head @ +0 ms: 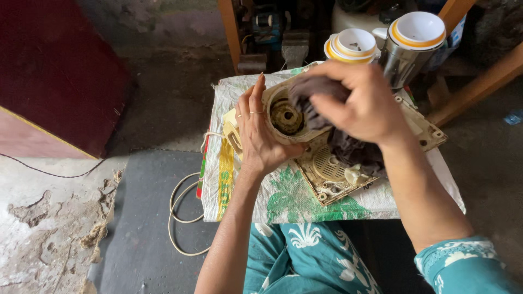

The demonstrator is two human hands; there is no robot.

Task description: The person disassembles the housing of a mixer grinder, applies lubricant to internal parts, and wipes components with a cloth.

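- Far left, a dark red panel [54,71] leans over the floor, its lower edge lined with a thin yellow strip; below it lies cracked, crumbling concrete [43,228]
- A dark grey mat [147,218] covers the floor between that concrete and the work surface, with open room across it; a cream power cord [177,218] loops over its right part
- The work surface is a woven plastic sack [294,198], white with green leaf prints and a yellow-green-red stripe down its left edge; its left and near edges lie free, and the person's teal patterned clothing meets the near edge
- The left hand [259,133], rings on two fingers, stands edge-on with fingers straight up, pressed flat against the left side of a cream mixer-grinder base [286,117]
- The base lies tipped on the sack, its round socket with a grimy coupler facing up, between the two hands; its square vented underside [329,171] sits toward the person
- The right hand [362,100] comes from the right, fingers curled tight around a dark cloth [316,90] pressed on the rim of the socket; more cloth hangs below the wrist
- Behind, at the sack's far edge, two steel jars [406,49] with white, orange-ringed lids stand close together
- Wooden legs [479,81] crowd the right side
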